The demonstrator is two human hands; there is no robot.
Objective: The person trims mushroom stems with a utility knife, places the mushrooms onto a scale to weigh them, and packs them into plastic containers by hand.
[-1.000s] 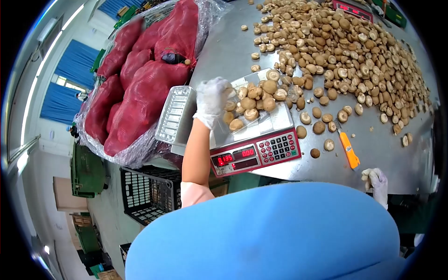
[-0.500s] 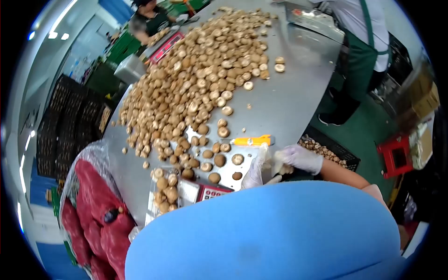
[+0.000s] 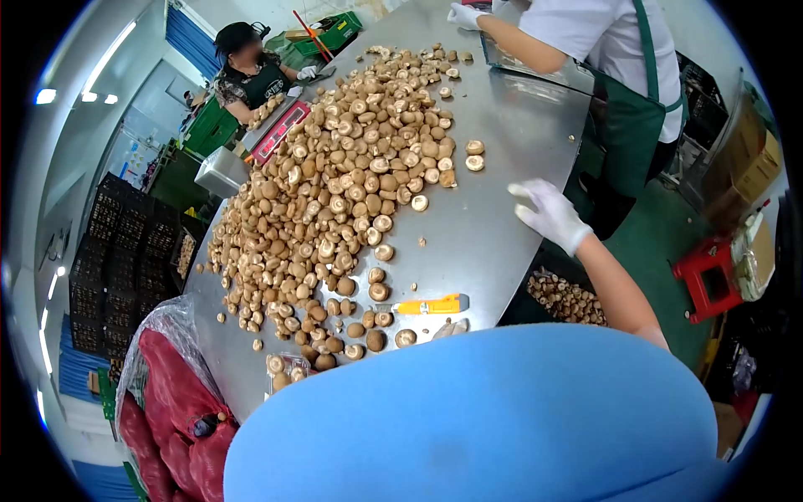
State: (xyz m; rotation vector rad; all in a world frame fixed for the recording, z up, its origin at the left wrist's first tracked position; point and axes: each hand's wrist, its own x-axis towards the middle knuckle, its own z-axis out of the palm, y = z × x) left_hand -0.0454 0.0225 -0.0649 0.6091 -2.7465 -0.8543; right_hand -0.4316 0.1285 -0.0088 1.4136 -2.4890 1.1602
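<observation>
My right hand, in a white glove, is stretched out over the table's right edge with its fingers apart and nothing visible in them. Only gloved fingertips of my left hand show above a large blue surface; the rest is hidden, including whatever it may hold. Just beyond those fingertips lies a yellow-orange utility knife, its blade end pointing left towards loose mushrooms. A big heap of brown mushrooms covers the table's left and middle. A clear plastic tray with mushrooms is partly covered by the blue surface.
The metal table carries a red scale at the far left. Below its right edge stands a black crate of mushroom pieces. Red mesh sacks fill the lower left. Two people work across and to the right; a red stool stands right.
My right hand has moved up and right, away from my left hand, and its fingers have spread. The view has shifted, hiding the near scale and more of my left hand.
</observation>
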